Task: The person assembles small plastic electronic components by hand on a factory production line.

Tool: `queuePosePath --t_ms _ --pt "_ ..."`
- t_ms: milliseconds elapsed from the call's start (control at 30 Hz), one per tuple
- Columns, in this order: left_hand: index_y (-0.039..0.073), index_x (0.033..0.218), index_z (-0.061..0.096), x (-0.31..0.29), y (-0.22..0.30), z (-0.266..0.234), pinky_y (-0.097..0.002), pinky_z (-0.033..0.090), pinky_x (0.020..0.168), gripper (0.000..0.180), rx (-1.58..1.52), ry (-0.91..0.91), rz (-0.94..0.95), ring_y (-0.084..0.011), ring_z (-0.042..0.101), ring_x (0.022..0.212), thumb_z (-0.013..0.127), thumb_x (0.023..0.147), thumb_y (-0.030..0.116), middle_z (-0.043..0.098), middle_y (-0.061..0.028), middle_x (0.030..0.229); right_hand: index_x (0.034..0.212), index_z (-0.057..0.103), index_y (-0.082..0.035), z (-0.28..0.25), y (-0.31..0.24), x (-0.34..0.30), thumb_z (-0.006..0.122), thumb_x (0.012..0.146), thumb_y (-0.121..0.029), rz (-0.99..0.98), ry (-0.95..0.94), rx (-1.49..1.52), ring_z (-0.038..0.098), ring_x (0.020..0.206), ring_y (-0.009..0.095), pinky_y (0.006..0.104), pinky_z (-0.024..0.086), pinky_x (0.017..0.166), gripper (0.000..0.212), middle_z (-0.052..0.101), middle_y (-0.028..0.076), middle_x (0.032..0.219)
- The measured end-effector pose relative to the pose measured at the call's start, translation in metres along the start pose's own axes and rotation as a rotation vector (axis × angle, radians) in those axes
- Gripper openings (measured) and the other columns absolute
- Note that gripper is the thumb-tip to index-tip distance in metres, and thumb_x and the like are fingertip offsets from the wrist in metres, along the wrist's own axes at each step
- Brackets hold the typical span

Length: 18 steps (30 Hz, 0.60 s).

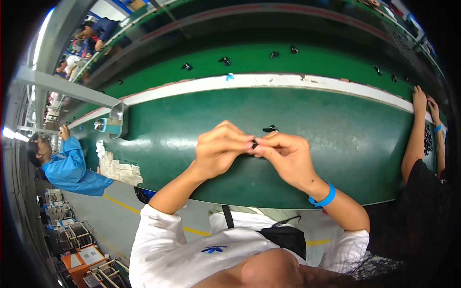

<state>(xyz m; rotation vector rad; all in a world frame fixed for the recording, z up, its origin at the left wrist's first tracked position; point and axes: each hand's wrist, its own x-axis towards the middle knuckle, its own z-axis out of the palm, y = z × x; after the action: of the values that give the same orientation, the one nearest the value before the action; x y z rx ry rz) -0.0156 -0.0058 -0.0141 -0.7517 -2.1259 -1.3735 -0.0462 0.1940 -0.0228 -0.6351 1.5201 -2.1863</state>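
A small black part (255, 143) is pinched between the fingertips of both my hands, a little above the green worktable (336, 139). My left hand (218, 150) is closed on it from the left, thumb and fingers pressed together. From the other side my right hand (290, 156) closes on it too; its wrist wears a blue band. Fingers cover most of the part, so its exact kind cannot be made out. Just beyond my fingertips, a second small black piece (271, 129) lies on the tabletop.
Behind a white rail (269, 80), several black parts (225, 61) lie spaced along a green belt (259, 62). A metal holder (126, 115) with a blue-labelled item stands at left, near a taped patch (120, 170). Co-workers flank me: a blue sleeve (77, 168) left, bare arms (417, 129) right.
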Motion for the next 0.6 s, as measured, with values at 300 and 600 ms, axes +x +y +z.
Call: queuePosePath --t_ms 300,600 --pt "-0.006 0.113 0.063 0.045 -0.102 -0.08 -0.0291 0.05 0.09 0.032 0.076 0.14 -0.439 -0.0166 0.06 0.103 0.071 0.083 -0.002 0.061 -0.0106 0.116 0.115 0.061 0.007 -0.006 -0.007 0.0 0.056 0.095 -0.001 0.11 0.005 -0.06 0.067 0.081 0.015 0.0271 0.057 0.07 0.022 0.066 0.014 0.108" --pt "0.002 0.109 0.069 0.045 -0.176 -0.166 -0.0411 0.048 0.094 0.031 0.964 -0.208 -0.29 -0.0398 0.06 0.106 0.055 0.082 -0.006 0.065 -0.0195 0.116 0.105 0.066 0.005 -0.007 -0.009 0.004 0.056 0.095 -0.001 0.023 -0.001 -0.164 0.066 0.077 0.013 0.0244 0.055 0.065 0.015 0.061 0.007 0.1"
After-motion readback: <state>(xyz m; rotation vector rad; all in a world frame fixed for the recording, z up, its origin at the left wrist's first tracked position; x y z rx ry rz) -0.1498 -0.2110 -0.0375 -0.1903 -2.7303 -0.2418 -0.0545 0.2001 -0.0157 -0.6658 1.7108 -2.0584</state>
